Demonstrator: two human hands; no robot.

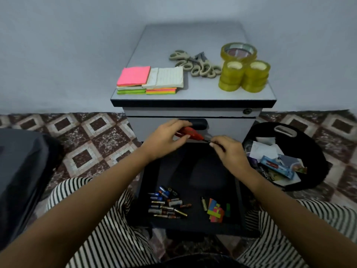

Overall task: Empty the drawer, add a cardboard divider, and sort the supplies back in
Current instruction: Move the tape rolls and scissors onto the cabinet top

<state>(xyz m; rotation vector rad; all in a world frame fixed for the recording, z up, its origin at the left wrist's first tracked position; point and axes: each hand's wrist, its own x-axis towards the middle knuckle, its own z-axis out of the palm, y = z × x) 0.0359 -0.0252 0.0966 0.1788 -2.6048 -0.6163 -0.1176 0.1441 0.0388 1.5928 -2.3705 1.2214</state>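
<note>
Head view: left hand (164,140) grips red tool (190,132), right hand (229,151) pinches its dark tip, above open drawer (202,171). Batteries (166,205) lie near; emptying looks unfinished.

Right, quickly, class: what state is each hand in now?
Left hand: grips the red tool.
Right hand: pinches the red tool's dark end.

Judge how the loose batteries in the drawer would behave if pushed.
The batteries are smooth cylinders lying loose in the flat-floored drawer, so a push would probably roll and scatter them. They look rigid and are likely heavy for their size.
</note>
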